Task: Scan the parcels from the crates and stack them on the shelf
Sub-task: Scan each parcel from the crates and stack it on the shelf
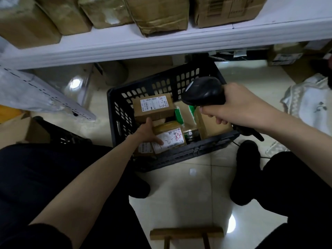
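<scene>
A black plastic crate point(161, 155) with a slotted wall stands on the pale tiled floor point(197, 191), just below the front edge of a white shelf point(125, 44), and it serves here as the landmark. Inside the crate, toward its far left corner, the left hand point(146, 132) holds up a small cardboard parcel point(153, 106) from underneath, thumb curled against its near edge; the parcel's white label faces up, with handwritten figures on it. Just under that hand, at the crate's near left, lies a second parcel point(168, 138) whose label bears red and black handwriting, and the left fingers touch this label. On the crate's right side a larger brown box point(212, 126) leans against the wall, with green-and-white packaging point(179, 114) between it and the held parcel. Above the crate's right half the right hand point(233, 103) is wrapped firmly round the handle of a black barcode scanner point(204, 92), whose head points leftward toward the raised parcel without touching it. On the shelf above the crate stands a row of taped cardboard boxes point(161, 13). Near the crate's front, two dark shoes rest on the floor, and a wooden stool point(186, 234) shows at the lower edge, well apart from the crate.
</scene>
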